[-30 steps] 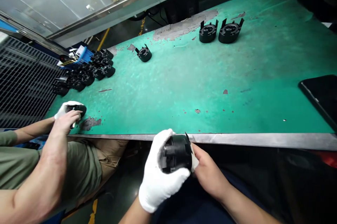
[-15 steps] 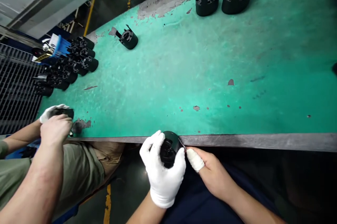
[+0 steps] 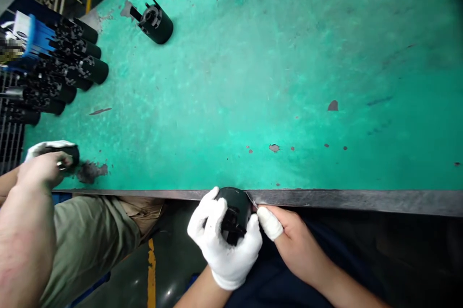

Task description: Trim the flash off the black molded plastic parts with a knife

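At bottom centre, the gloved left hand (image 3: 229, 245) curls around a black cylindrical part (image 3: 235, 206); beside it, the right hand (image 3: 292, 238) pinches what may be a thin blade (image 3: 252, 200).

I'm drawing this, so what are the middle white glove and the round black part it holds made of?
The white glove looks like soft, dull cloth: it bends and fits snugly. The round black part looks like hard plastic, smooth with a faint shine, but painted metal could look the same.
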A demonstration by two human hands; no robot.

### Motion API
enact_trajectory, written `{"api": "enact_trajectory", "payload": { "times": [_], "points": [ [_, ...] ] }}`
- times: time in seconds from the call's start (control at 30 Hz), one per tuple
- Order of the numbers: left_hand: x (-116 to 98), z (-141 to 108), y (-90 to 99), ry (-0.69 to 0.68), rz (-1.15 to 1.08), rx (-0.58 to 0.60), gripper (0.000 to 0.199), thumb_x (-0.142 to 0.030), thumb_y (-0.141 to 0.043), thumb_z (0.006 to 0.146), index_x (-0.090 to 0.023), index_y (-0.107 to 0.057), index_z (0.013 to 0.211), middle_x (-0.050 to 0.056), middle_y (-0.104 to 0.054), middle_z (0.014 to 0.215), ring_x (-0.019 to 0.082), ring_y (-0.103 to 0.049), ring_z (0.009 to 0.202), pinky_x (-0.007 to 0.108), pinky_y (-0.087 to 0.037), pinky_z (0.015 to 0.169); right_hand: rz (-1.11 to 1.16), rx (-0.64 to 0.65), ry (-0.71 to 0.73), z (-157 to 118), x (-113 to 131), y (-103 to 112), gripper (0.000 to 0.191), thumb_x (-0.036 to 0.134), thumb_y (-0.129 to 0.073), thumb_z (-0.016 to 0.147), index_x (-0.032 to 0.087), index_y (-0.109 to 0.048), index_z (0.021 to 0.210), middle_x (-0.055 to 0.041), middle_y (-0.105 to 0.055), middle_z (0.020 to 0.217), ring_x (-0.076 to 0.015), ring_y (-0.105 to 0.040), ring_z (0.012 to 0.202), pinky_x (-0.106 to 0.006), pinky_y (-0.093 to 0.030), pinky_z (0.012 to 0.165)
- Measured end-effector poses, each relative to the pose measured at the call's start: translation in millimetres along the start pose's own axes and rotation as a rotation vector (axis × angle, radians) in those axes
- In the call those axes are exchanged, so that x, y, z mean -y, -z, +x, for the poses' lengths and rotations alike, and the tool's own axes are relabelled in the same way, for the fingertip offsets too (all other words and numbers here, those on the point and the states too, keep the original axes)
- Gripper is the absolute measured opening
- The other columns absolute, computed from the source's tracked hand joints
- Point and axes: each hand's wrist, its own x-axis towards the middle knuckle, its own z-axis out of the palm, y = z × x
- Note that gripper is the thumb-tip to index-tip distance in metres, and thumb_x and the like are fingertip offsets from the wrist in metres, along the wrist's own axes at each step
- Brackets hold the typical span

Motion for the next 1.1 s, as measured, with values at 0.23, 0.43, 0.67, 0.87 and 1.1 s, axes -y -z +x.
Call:
{"api": "enact_trajectory", "payload": {
  "times": [0.23, 0.43, 0.67, 0.87, 1.1],
  "points": [
    [-1, 1, 0.4, 0.027, 0.000, -0.001, 0.067, -0.015, -0.084, 0.065, -0.018, -0.056, 0.126, 0.013, -0.049, 0.124, 0.036, -0.063, 0.118, 0.057, -0.053, 0.103, 0.086, 0.076, -0.002, -2, -4, 7, 0.036, 0.042, -0.045, 0.104, 0.024, -0.075, 0.114, -0.0041, -0.075, 0.104, -0.0213, -0.065, 0.095, -0.035, -0.051, 0.091],
    [-1, 2, -2.0, 0.023, -0.009, -0.001, 0.068, -0.013, -0.084, 0.064, -0.017, -0.056, 0.126, 0.012, -0.048, 0.122, 0.037, -0.064, 0.116, 0.058, -0.054, 0.100, 0.049, 0.080, -0.006, -2, -1, 8, 0.037, 0.043, -0.045, 0.104, 0.024, -0.076, 0.110, -0.0036, -0.075, 0.102, -0.0207, -0.064, 0.091, -0.034, -0.050, 0.088],
    [14, 5, -3.2, -0.221, -0.119, 0.011, 0.069, -0.012, -0.083, 0.059, -0.025, -0.056, 0.121, 0.005, -0.042, 0.113, 0.028, -0.061, 0.105, 0.062, -0.059, 0.096, 0.002, 0.006, -0.039, -3, -4, 7, 0.036, 0.045, -0.047, 0.103, 0.024, -0.076, 0.112, -0.0052, -0.075, 0.103, -0.0224, -0.065, 0.095, -0.036, -0.050, 0.094],
    [13, 7, -3.6, -0.233, -0.126, 0.004, 0.061, -0.011, -0.082, 0.059, -0.023, -0.056, 0.113, 0.004, -0.042, 0.109, 0.023, -0.061, 0.096, 0.060, -0.060, 0.096, -0.111, 0.042, 0.082, -3, -7, 11, 0.032, 0.039, -0.047, 0.103, 0.023, -0.075, 0.099, -0.0047, -0.072, 0.089, -0.0216, -0.066, 0.086, -0.033, -0.052, 0.082],
    [15, 2, -9.1, -0.208, -0.043, -0.045, 0.057, -0.024, -0.082, 0.063, -0.027, -0.054, 0.112, 0.002, -0.039, 0.105, 0.027, -0.065, 0.095, 0.058, -0.063, 0.087, -0.132, -0.018, 0.023, 6, 2, 5, 0.034, 0.040, -0.047, 0.102, 0.023, -0.068, 0.081, -0.0026, -0.067, 0.084, -0.0212, -0.061, 0.085, -0.035, -0.048, 0.088]
  ]
}}
